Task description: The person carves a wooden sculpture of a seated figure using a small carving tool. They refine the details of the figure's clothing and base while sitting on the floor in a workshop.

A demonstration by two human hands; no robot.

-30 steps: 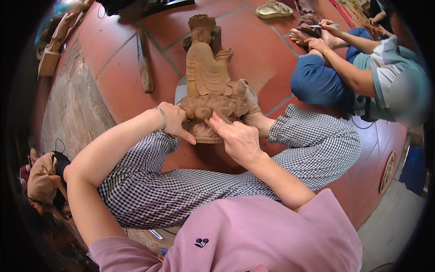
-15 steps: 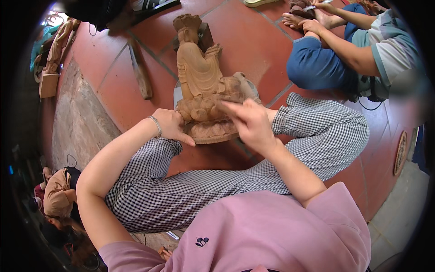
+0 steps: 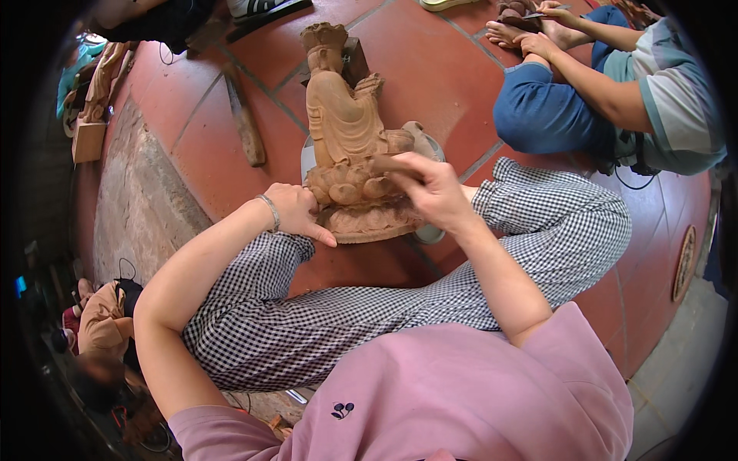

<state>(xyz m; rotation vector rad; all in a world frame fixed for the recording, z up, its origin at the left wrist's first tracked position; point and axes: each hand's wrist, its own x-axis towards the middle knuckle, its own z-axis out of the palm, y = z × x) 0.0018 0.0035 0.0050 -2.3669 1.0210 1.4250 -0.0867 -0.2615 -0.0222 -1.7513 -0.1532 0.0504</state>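
Red tiled floor (image 3: 427, 77), right fingers (image 3: 419, 164) clamped on brown strip (image 3: 382, 163), left fingers (image 3: 306, 199) gripping statue (image 3: 330, 115)

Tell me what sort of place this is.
Likely a woodcarving workshop: a brown carved seated figure is at the centre, another carved piece rises from a pale block at far left, and a co-worker holds a slim tool by a dark carving.

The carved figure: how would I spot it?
On the red floor, find the checked trousers. Just beyond them, the left hand touches a brown carved figure. Unlike the plain wooden bar to its left, it has a tall headpiece and petalled base.
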